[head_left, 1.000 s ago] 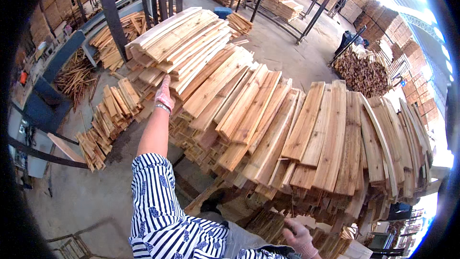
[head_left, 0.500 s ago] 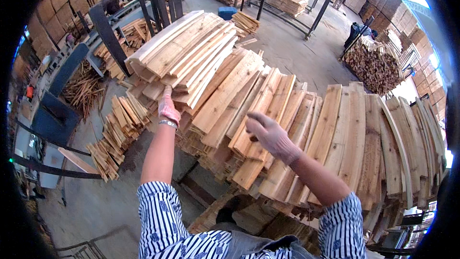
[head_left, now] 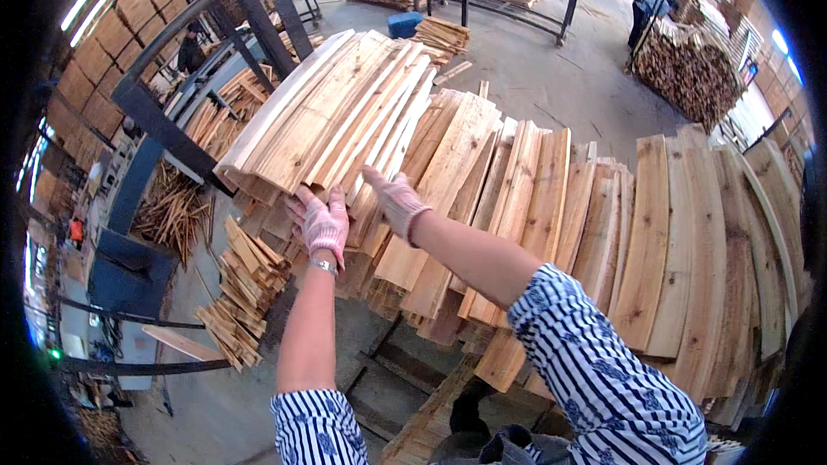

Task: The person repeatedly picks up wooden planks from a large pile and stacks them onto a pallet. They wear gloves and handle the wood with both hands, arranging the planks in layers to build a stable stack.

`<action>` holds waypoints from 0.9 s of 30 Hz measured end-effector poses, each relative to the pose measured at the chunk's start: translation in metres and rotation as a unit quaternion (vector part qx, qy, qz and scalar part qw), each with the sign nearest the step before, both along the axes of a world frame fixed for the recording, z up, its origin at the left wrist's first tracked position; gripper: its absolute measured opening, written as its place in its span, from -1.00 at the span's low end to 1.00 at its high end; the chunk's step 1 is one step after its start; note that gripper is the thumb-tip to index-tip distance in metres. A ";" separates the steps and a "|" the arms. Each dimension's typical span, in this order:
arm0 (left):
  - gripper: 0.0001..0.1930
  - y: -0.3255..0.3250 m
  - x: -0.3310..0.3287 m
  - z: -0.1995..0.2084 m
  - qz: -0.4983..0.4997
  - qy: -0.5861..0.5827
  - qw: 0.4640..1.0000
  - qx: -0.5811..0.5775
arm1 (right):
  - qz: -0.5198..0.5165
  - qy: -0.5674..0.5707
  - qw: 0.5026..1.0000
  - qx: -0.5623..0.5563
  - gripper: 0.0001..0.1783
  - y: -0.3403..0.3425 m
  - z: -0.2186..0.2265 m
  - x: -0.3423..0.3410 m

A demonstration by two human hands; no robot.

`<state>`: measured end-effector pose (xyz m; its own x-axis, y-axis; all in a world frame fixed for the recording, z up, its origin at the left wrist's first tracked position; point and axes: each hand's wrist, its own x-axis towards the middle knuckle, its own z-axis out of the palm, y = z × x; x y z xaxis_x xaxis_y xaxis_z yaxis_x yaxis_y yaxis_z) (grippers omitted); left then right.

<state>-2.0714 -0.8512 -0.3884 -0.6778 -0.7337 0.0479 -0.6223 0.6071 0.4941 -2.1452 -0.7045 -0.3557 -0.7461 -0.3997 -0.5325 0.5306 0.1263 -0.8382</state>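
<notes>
Your left hand [head_left: 320, 222] and right hand [head_left: 398, 200] were positioned at the near end of the upper stack of wooden boards [head_left: 319, 112].
The left hand was open, fingers spread against the board ends; the right hand, fingers extended, was placed just beside it, over the right edge of the stack, and whether it gripped a board could not be determined. Both hands wore pink-and-white gloves. The upper stack was located ahead of you, beside the dark metal frame [head_left: 168, 133]; a lower row of boards [head_left: 663, 232] extended to your right. Short wood pieces [head_left: 250, 263] were piled to your left, and a blue container [head_left: 404, 25] stood beyond the stack on the floor [head_left: 525, 86].
</notes>
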 end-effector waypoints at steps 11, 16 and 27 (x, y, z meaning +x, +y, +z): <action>-0.06 0.012 0.012 -0.005 -0.041 0.075 0.993 -0.078 | -0.157 -0.021 0.971 -0.181 0.24 -0.037 -0.020 0.019; -0.05 0.076 0.039 0.019 -0.077 0.021 0.996 -0.036 | -0.105 0.041 0.994 0.000 0.09 0.022 -0.010 0.010; -0.09 0.204 0.172 0.044 -0.143 0.112 0.772 0.610 | 0.168 0.103 0.937 0.289 0.17 0.288 0.076 0.179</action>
